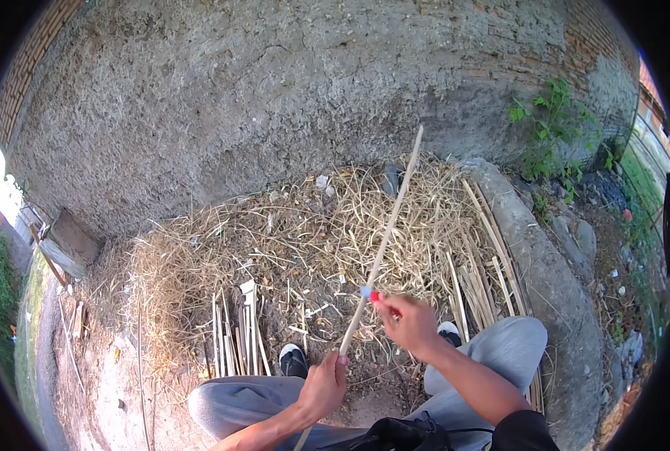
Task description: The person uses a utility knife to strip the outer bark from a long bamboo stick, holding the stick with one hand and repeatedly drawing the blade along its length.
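A long pale wooden stick [395,214] slants from between my knees up toward the wall. My left hand [323,387] is closed around its lower part. Higher up, my right hand [408,323] pinches a small red and light-blue piece [369,293] that lies against the stick. Its kind cannot be made out, since the fingers cover part of it. Thin curled shavings [417,248] cover the ground beyond my hands.
Cut strips [246,331] lie by my left foot, and more sticks [476,293] lie to the right. A rough grey wall [275,105] rises ahead. A concrete ledge [545,278] runs along the right, with a green plant [556,124] beyond. My knees flank the stick.
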The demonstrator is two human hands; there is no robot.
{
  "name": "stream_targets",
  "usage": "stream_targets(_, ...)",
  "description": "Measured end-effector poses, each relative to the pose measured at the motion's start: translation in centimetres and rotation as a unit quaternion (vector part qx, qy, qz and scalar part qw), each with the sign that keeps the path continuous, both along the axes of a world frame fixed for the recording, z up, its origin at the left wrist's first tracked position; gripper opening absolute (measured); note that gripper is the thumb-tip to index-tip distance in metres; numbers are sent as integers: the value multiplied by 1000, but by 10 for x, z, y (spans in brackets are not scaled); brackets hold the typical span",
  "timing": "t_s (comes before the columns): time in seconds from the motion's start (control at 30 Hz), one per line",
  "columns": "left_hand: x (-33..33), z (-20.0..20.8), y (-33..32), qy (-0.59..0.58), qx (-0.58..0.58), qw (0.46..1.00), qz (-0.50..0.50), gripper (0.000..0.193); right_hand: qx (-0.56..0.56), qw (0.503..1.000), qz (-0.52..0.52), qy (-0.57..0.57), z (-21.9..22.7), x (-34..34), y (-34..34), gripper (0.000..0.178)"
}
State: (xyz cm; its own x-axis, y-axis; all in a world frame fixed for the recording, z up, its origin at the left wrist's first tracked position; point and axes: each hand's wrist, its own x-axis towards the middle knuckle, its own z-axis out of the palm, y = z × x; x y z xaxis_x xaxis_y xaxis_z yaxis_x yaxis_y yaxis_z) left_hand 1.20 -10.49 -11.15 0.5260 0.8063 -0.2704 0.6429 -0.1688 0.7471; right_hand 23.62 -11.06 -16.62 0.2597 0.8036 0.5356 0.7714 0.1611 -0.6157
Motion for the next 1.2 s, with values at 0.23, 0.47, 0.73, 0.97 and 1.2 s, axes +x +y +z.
stream_targets(0.23,-18,-15,6,-66,1,998,-19,26,-80,993,-72,56,41,41,1,24)
stream_targets(0.47,-5,-19,17,-115,-36,992,29,30,-39,995,87,27,21,-14,-17,20)
stream_targets(0.73,-1,-15,13,-86,-10,996,29,30,1,998,64,-20,17,-24,-20,17)
stream_targets(0.97,-2,-19,9,-76,-29,997,-8,31,-40,997,21,-64,12,-7,-18,20)
stream_targets(1.2,-11,-28,12,-88,-99,991,-24,33,-92,992,-32,80,27,33,-5,24)
